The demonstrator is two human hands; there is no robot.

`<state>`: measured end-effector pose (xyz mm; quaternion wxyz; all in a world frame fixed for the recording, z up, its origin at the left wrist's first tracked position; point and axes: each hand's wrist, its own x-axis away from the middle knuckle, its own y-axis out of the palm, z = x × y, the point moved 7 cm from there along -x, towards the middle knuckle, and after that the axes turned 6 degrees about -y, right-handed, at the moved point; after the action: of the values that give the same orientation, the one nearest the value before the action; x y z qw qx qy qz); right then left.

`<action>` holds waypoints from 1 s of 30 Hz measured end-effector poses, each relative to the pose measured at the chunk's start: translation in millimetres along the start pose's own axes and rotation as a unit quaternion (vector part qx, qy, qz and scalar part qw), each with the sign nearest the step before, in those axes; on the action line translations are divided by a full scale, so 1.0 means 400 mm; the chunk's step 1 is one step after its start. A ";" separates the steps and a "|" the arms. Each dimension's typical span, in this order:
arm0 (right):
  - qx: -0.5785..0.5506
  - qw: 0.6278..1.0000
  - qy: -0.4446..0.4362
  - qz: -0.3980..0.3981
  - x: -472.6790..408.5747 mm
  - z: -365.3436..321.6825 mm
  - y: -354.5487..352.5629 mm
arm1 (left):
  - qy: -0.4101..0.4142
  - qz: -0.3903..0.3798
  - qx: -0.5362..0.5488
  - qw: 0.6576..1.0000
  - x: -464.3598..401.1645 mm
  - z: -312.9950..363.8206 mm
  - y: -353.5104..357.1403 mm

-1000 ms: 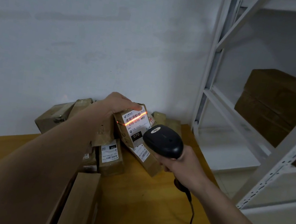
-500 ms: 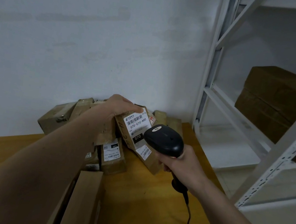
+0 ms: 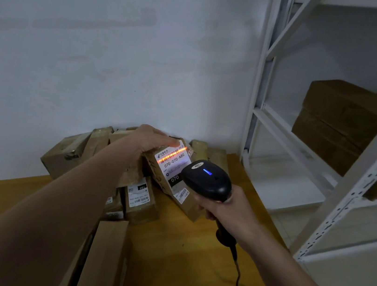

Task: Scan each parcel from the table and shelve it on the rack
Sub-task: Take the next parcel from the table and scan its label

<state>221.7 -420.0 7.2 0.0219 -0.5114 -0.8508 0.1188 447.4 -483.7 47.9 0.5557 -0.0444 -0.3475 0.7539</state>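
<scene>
A parcel is scanned at a packing bench beside a white rack.

The white metal rack is seen at the right, with large brown cartons stored on one of its shelves. The yellow wooden bench is set against a pale wall, and a heap of cardboard parcels is piled at its far edge. One labelled parcel is tilted up above the heap, its top end gripped by the curled fingers of the left hand. A black corded scanner is held just in front of it, the handle wrapped by the right hand. A blue light is shown on the scanner's head, and an orange beam line is cast across the barcode on the white label.
</scene>
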 end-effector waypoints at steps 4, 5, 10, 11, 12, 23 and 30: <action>-0.027 0.999 0.017 0.009 0.016 0.007 0.000 | 0.019 -0.039 -0.029 0.999 0.002 -0.004 0.046; -0.044 0.999 0.025 0.017 0.023 0.013 -0.002 | 0.028 -0.056 -0.034 0.997 -0.006 -0.014 0.065; -0.088 0.985 0.084 0.118 0.060 0.067 -0.034 | 0.031 -0.139 -0.033 0.989 -0.017 -0.055 0.191; -0.097 0.981 0.094 0.140 0.070 0.077 -0.043 | 0.034 -0.151 -0.040 0.987 -0.021 -0.060 0.215; -0.106 0.976 0.099 0.160 0.081 0.084 -0.053 | 0.038 -0.162 -0.043 0.985 -0.018 -0.060 0.237; -0.144 0.952 0.091 0.254 0.257 0.087 -0.250 | 0.115 -0.244 -0.105 0.957 0.163 0.082 0.447; -0.145 0.930 0.087 0.325 0.514 0.104 -0.521 | 0.163 -0.303 -0.168 0.924 0.356 0.233 0.733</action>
<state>-62.9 -341.0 -3.6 -0.0185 -0.7659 -0.6408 -0.0502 114.6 -445.6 -4.5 0.7910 -0.1518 -0.3709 0.4623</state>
